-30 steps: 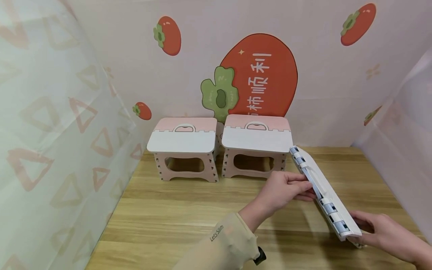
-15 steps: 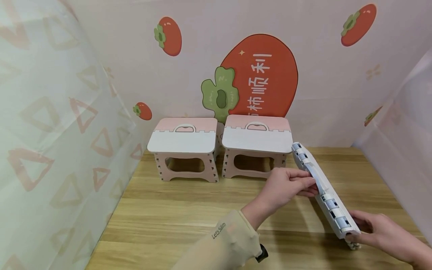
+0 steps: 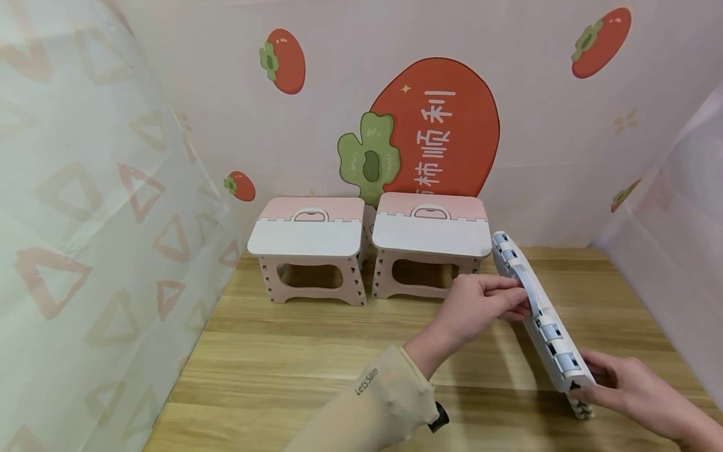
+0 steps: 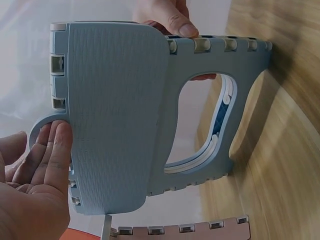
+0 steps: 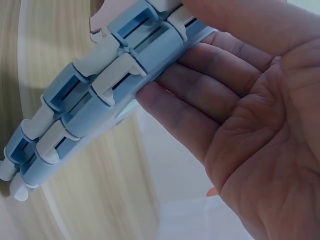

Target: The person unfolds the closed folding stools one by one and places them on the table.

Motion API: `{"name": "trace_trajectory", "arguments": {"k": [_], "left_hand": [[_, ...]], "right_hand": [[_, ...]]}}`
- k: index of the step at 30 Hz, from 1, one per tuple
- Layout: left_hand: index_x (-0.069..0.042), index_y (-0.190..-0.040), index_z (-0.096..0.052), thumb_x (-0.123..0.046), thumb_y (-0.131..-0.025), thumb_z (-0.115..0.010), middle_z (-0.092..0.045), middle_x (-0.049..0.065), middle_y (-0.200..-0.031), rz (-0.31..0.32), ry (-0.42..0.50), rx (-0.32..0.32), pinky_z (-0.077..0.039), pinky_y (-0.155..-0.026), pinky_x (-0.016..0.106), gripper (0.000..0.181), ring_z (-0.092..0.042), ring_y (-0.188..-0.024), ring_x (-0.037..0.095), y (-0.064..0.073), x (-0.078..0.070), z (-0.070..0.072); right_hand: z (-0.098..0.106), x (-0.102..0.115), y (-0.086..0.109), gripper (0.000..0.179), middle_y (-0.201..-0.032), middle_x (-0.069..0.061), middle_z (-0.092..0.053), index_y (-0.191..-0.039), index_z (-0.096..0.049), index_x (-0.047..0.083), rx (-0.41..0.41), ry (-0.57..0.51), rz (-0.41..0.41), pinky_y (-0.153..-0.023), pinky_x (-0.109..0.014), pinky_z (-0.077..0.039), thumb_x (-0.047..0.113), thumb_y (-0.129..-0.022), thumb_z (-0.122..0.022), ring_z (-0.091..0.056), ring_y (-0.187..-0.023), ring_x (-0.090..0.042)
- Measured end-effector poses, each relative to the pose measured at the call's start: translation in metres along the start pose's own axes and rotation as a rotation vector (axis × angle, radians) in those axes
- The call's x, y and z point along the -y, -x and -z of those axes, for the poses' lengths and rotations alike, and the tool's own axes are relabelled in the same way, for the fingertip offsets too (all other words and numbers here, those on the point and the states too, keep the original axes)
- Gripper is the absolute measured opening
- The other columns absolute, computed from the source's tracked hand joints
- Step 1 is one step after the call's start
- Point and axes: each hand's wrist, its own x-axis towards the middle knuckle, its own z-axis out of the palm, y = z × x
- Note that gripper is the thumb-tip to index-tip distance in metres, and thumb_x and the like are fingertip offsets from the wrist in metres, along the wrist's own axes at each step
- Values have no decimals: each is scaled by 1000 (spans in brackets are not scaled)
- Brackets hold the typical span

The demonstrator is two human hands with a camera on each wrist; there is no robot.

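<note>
A folded blue and white folding stool (image 3: 548, 326) stands on edge on the wooden table at the right, its hinged top edge facing up. My left hand (image 3: 474, 307) holds the stool's curved carry handle (image 3: 526, 290), fingers tucked into the loop. In the left wrist view the textured blue seat (image 4: 115, 115) and the leg panel with its large opening show. At the near end my right hand (image 3: 632, 392) grips the stool, thumb on the near side and fingers behind. Up close, the right wrist view shows these fingers touching the blue and white hinges (image 5: 80, 100).
Two pink and white folding stools (image 3: 307, 235) (image 3: 432, 232) stand unfolded side by side at the back, the right one close to the blue stool's far end. Printed sheets (image 3: 542, 125) wall the wooden table (image 3: 282, 370) at the back and sides.
The handle has swung out from the stool's edge with my left hand on it. The stool has turned more upright, its near end shifting slightly left. The pink stools have stayed put.
</note>
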Motion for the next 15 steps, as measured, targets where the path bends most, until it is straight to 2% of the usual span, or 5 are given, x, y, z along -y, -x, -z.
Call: {"name": "trace_trajectory", "arguments": {"k": [4, 10, 15], "left_hand": [[7, -117, -72, -9, -97, -70, -78, 10, -89, -5, 6, 17, -63, -73, 27, 25, -76, -77, 15, 1, -4, 3], [10, -121, -69, -8, -100, -66, -77, 18, -99, -25, 48, 65, -62, -79, 26, 29, -73, -80, 9, 1, -7, 7], [9, -130, -64, -10, -101, -64, -76, 18, -107, -30, 58, 95, -61, -85, 28, 35, -75, -89, 12, 2, -9, 10]], "right_hand": [[-2, 3, -3, 54, -113, -8, -75, -138, -53, -8, 1, -18, -25, -70, -18, -56, 13, -94, -75, -64, -98, 7], [-6, 7, -7, 51, -111, -8, -76, -136, -56, -6, -13, -36, -48, -69, -19, -56, 14, -93, -76, -65, -95, 6], [-9, 10, -8, 44, -107, 0, -76, -131, -60, -2, -36, -58, -34, -67, -20, -55, 13, -93, -76, -67, -93, 3]]}}
